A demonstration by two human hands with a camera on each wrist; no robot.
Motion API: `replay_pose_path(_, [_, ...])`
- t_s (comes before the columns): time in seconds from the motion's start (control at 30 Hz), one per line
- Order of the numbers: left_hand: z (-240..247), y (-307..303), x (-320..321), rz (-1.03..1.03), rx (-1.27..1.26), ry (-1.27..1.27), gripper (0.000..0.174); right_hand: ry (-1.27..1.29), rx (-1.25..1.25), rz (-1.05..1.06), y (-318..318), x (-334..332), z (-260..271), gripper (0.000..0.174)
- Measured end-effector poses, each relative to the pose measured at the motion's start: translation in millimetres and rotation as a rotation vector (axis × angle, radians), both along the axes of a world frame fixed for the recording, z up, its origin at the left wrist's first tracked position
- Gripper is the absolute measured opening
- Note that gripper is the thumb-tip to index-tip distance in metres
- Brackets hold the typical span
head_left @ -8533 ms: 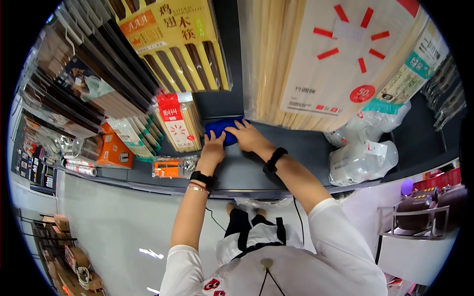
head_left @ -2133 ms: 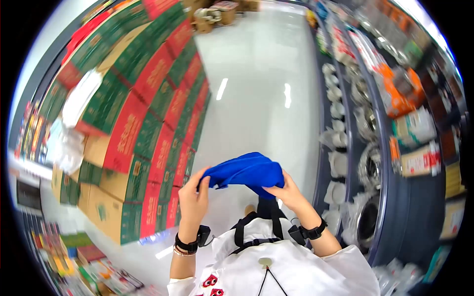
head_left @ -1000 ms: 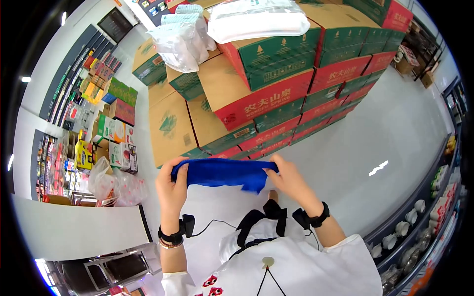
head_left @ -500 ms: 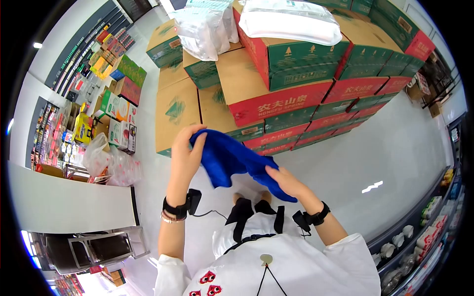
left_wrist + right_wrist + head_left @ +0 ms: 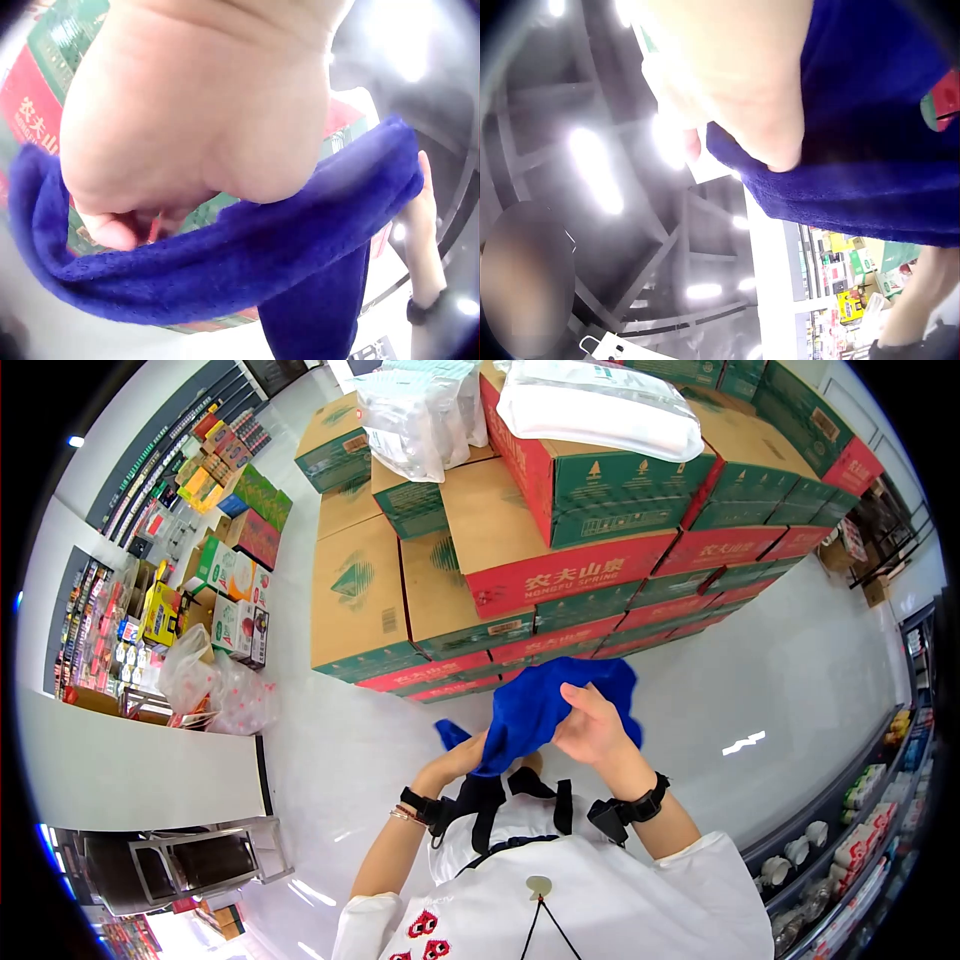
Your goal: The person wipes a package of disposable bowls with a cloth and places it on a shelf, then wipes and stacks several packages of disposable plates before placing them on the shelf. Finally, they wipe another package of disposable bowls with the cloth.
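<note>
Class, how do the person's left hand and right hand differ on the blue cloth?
The right hand shows fully against the blue cloth; the left hand is half hidden beneath it. The right hand is held farther forward than the left hand. Both grip it.

Shop floor recorded: branded drink cartons (image 5: 560,560) are stacked beyond the right hand (image 5: 592,725); stocked shelves (image 5: 105,630) are seen far to its left, further shelving (image 5: 850,830) to its right.

The glossy white floor (image 5: 330,730) carries stacked red-and-green cartons (image 5: 560,570) at upper centre; plastic bags (image 5: 215,690) sit at left.
</note>
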State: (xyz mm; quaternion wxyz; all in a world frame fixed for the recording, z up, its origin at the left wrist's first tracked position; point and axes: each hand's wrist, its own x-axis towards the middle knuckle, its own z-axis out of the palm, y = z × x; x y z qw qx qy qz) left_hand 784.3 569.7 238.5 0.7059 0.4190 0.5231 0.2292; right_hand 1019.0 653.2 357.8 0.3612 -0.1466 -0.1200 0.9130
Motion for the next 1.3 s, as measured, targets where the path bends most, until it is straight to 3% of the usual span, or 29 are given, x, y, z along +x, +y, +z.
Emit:
replay_pose_path(0.07, [3.0,4.4,-0.8,-0.066,0.020,-0.075,0.058,-0.028,0.145,-0.017,1.3,-2.1,3.2,0.031])
replay_pose_path(0.1, [-37.4,4.4,-9.2,-0.011,-0.068,-0.156,0.044,-0.013,0.211,0.023,5.6,-2.7,5.0,0.037])
replay_pose_path(0.13, [-36.3,5.6,-8.5,-0.015,-0.060,-0.156,0.044,-0.014,0.219,0.020,7.2,-3.9,4.0,0.037])
replay_pose_path(0.2, [-34.1,10.7,-5.4,0.359,-0.037,-0.326,0.028,-0.209,0.360,-0.151,3.8,-4.4,-6.1,0.044])
replay_pose_path(0.23, [-28.8,13.9,-6.6,0.352,-0.037,-0.327,0.028,-0.317,0.373,-0.187,-0.6,0.3,-12.6,0.052])
replay_pose_path(0.3, [-16.5,19.1,-18.4,0.627,0.123,-0.452,0.016,-0.459,0.471,-0.197,-4.9,11.9,-34.2,0.052])
replay_pose_path(0.4, [-2.5,19.7,-46.4,0.690,0.305,-0.431,0.014,-0.745,0.662,-0.171,4.1,43.5,-62.3,0.052])
replay_pose_path(0.43, [10.8,18.9,-52.9,0.684,0.307,-0.430,0.014,-0.891,0.755,-0.127,6.7,52.2,-62.6,0.053])
replay_pose_path(0.53, [68.4,13.4,-54.7,0.645,0.300,-0.449,0.012,-0.743,0.625,-0.181,15.2,69.8,-44.1,0.050])
replay_pose_path(0.6, [115.9,15.3,-40.6,0.725,0.317,-0.303,0.010,-0.795,0.638,-0.164,22.7,79.5,-14.2,0.049])
replay_pose_path(0.67, [158.4,16.8,-40.8,0.723,0.473,-0.399,0.007,-0.593,0.468,-0.240,26.2,77.4,40.3,0.054])
replay_pose_path(0.7, [166.3,20.5,-53.0,0.584,0.678,-0.410,0.015,-0.595,0.465,-0.241,27.2,75.8,59.5,0.054])
replay_pose_path(0.73, [176.9,23.1,-63.5,0.439,0.878,-0.417,0.023,-0.321,0.535,-0.352,28.1,73.0,76.0,0.060])
replay_pose_path(0.77, [184.4,24.2,-64.2,0.441,0.878,-0.414,0.023,-0.039,0.599,-0.456,29.6,70.2,83.4,0.066])
replay_pose_path(0.8, [198.3,25.0,-59.5,0.448,0.967,-0.427,0.025,-0.035,0.598,-0.451,37.3,66.4,63.8,0.066])
replay_pose_path(0.87, [204.6,27.1,-46.7,0.450,1.058,-0.440,0.027,-0.262,0.127,-0.352,56.1,59.9,8.2,0.080])
replay_pose_path(0.9, [203.0,27.5,-37.5,0.511,0.878,-0.466,0.026,-0.760,0.858,-0.485,19.9,43.0,16.8,0.084])
replay_pose_path(0.93, [201.8,26.5,-33.3,0.568,0.696,-0.488,0.027,-0.983,0.909,-0.228,13.4,36.5,31.6,0.088])
replay_pose_path(0.97, [177.1,30.7,-42.9,0.448,0.661,-0.545,0.026,-0.830,0.850,-0.169,12.1,24.7,23.1,0.091])
replay_pose_path(1.0, [177.6,29.8,-34.0,0.525,0.629,-0.552,0.027,-0.678,0.789,-0.109,13.5,15.1,16.4,0.094])
replay_pose_path(1.1, [155.2,28.8,-39.3,0.636,0.609,-0.383,0.032,-0.677,0.674,-0.052,19.5,21.1,11.1,0.097])
replay_pose_path(1.13, [148.0,26.6,-49.1,0.652,0.629,-0.193,0.035,-0.679,0.672,-0.049,20.8,25.3,6.3,0.097])
replay_pose_path(1.17, [141.9,24.9,-58.7,0.663,0.646,-0.005,0.037,-0.826,0.862,-0.090,22.6,31.2,-1.5,0.093])
replay_pose_path(1.2, [143.2,24.2,-63.5,0.664,0.644,-0.007,0.037,-0.971,1.053,-0.132,24.8,37.4,-5.9,0.089])
replay_pose_path(1.23, [146.0,22.5,-67.5,0.661,0.648,0.097,0.036,-0.973,1.133,-0.149,28.4,44.6,-8.0,0.088])
replay_pose_path(1.27, [147.4,20.3,-72.2,0.658,0.649,0.202,0.036,-0.974,1.131,-0.144,31.1,50.3,-9.4,0.088])
replay_pose_path(1.3, [145.2,19.5,-78.3,0.634,0.653,0.272,0.036,-0.888,0.910,-0.099,34.0,55.3,-10.4,0.089])
